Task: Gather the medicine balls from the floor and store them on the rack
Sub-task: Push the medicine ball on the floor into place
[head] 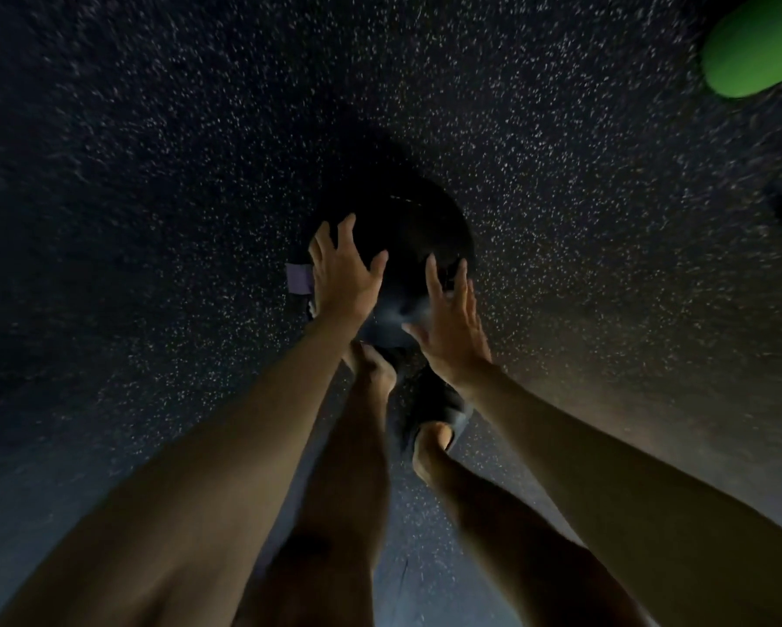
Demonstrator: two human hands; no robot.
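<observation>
The black medicine ball (407, 237) sat on the speckled rubber floor (153, 174), just ahead of the person's feet, and everything else arranged itself around it. Both hands were spread wide, fingers apart, holding nothing. The left hand (343, 269) lay against the ball's left flank, or very nearly, since the dim light made contact hard to judge. The right hand (452, 328) hung at the ball's near right side, a little lower and closer to the body, palm turned inward. So the ball lay straight ahead and between the two hands, the left looking slightly nearer to a hold. Being round, it offered no long axis to line up with. A green ball (751, 47) rested well off to its right. No rack was visible.
</observation>
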